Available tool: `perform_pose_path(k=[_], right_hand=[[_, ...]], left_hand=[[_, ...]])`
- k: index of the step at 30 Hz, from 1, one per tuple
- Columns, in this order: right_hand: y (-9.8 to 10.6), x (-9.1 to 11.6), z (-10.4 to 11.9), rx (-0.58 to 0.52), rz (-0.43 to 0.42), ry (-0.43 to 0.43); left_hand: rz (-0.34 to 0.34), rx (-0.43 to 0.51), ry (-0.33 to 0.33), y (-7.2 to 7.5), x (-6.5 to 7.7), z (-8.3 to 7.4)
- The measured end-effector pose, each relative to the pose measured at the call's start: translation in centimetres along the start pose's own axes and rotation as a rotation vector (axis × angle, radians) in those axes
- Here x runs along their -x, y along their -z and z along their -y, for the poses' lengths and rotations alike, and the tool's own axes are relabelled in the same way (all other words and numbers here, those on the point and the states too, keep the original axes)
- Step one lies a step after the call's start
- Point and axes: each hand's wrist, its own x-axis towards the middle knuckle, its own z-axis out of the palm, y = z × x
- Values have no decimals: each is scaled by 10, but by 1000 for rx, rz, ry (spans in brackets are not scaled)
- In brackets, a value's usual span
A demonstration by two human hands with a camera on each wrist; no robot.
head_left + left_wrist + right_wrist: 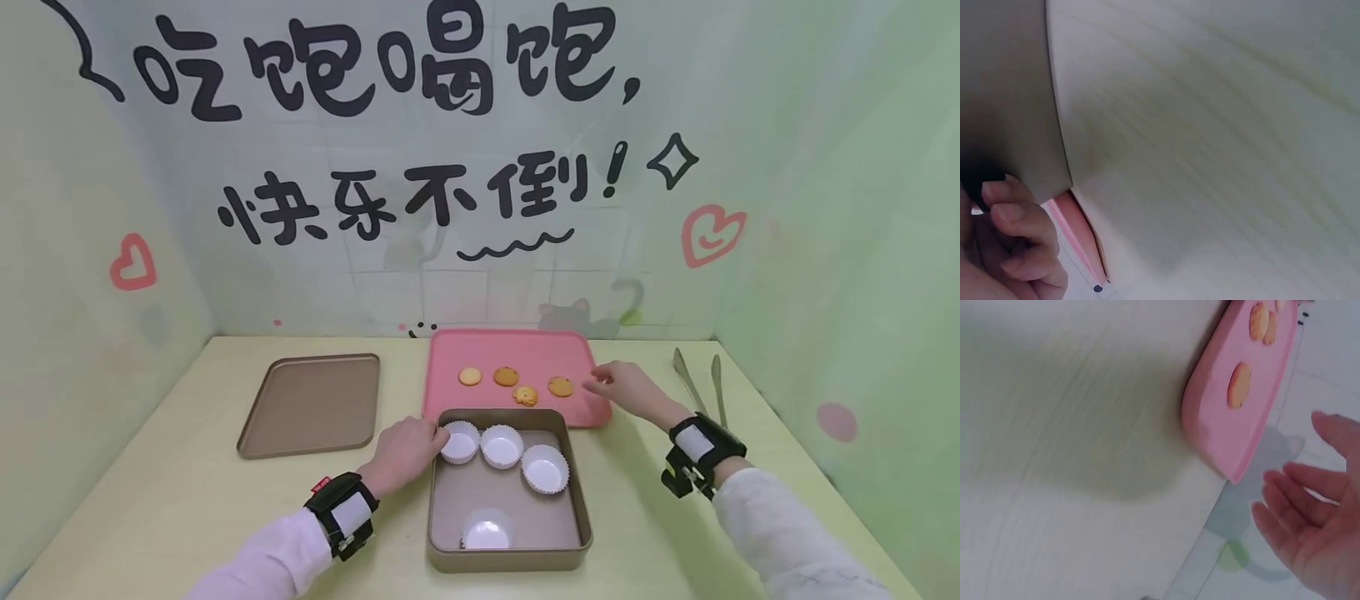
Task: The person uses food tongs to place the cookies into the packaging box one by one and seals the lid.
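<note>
My left hand [401,454] grips the deep brown baking pan [510,560] at its upper left rim, thumb over the edge and fingers bent against the outer wall in the left wrist view. Three white paper baking cups [501,447] sit in the pan's far half, and another white cup [487,533] lies near its front wall. Over the right edge of the pink tray [517,343], my right hand [633,387] hovers with loosely bent, parted fingers holding nothing, as the right wrist view [1310,506] shows. Several cookies [560,386] lie on the pink tray.
A flat brown tray [311,408] lies at the left of the table. At the right back are two slim metal utensils [717,387], partly behind my right wrist. A printed backdrop [465,292] closes off the table's far side.
</note>
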Motion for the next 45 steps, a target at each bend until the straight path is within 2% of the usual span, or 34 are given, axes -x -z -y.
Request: perform_pose_path(k=[2,4,7,10,14,16,21,25,34,39,45], right_hand=[[6,3,-14,91,-100,-44],[12,8,-28,182,-160,-103],[16,20,-50,278,-177,-229],[17,31,-69,279,-170,-376],[14,43,-89,193,-197,-558],[12,48,-96,176,-196,-614],[8,60,-107,185,-184,-686],[7,66,-115,193,-153,-713],[5,71,-122,196,-119,-679],[10,69,-121,173,-155,-618],[17,62,-119,119,-169,-480]], left_hand=[[-8,4,7,1,2,2],[-15,15,14,1,4,3],[-15,29,26,0,7,5],[-11,39,33,0,9,5],[-4,38,30,0,9,5],[-4,39,25,0,9,4],[-18,48,10,-2,9,2],[-28,36,-4,-4,8,2],[-37,18,-41,-2,5,1],[-36,17,-40,-2,4,1],[-40,16,-35,-1,4,4]])
